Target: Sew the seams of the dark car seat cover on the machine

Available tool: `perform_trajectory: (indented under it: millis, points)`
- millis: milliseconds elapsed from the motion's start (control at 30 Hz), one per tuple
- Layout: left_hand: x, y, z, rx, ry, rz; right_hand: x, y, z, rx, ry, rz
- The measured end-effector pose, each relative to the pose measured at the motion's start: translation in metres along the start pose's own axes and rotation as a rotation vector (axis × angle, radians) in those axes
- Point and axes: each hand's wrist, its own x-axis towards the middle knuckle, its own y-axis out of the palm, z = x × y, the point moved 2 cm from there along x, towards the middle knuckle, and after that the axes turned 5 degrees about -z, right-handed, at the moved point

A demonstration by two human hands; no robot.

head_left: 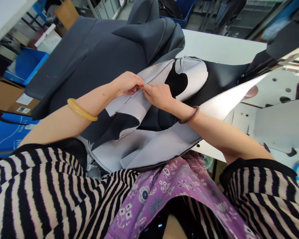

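Observation:
A sewn piece of black leather-like material with a pale grey backing (161, 75) lies turned back in front of me, a stitched seam running along it. At that seam my left hand (130, 83) is closed, its fingertips pinched on the edge. Close against it, my right hand (157, 94) is also closed, thumb and forefinger gripping the same seam. The fingertips nearly meet, and whether a thread is between them is too small to tell. Curved cut-outs open in the grey backing on both sides of the hands.
Large black sheets of the material (89, 56) spread over the white table (221, 46). A sewing machine (289, 63) stands at the right. Blue bins (27, 66) and a cardboard box (7, 96) are at the left. A purple flowered apron (164, 189) covers my lap.

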Motion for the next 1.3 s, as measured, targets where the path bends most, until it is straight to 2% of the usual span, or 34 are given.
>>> perform_trajectory:
  millis: [133,200,300,400,567,667,867,933,1033,1200,1300]
  points:
    - [-0.003,0.002,0.003,0.038,0.059,-0.023,0.001,-0.003,-0.007,0.088,0.015,0.000]
    - [-0.002,0.003,0.003,0.056,0.080,-0.019,0.004,-0.004,-0.014,0.138,0.072,-0.020]
    - [0.001,0.004,0.004,0.042,0.064,0.011,0.010,-0.006,-0.024,0.240,0.195,-0.072]
    - [0.011,0.002,0.008,0.002,0.031,0.029,0.014,-0.005,-0.027,0.268,0.230,-0.075]
    - [0.031,-0.002,0.022,-0.060,0.057,0.112,0.005,0.000,-0.016,0.121,0.098,-0.021]
    - [0.030,0.000,0.026,-0.138,0.102,0.159,-0.001,0.003,-0.008,0.040,0.010,0.028]
    - [0.001,0.004,0.015,-0.143,0.039,-0.063,-0.002,-0.005,-0.007,0.070,-0.046,0.035]
    - [-0.006,0.004,0.010,-0.096,0.094,-0.060,0.000,-0.011,-0.011,0.128,-0.008,0.006]
    - [-0.009,0.006,0.002,-0.043,0.183,0.004,0.005,-0.017,-0.020,0.229,0.081,-0.042]
    - [0.000,0.010,-0.006,-0.033,0.201,0.128,0.012,-0.018,-0.034,0.378,0.282,-0.092]
    - [0.005,0.013,-0.007,0.010,0.225,0.169,0.014,-0.013,-0.039,0.468,0.304,-0.095]
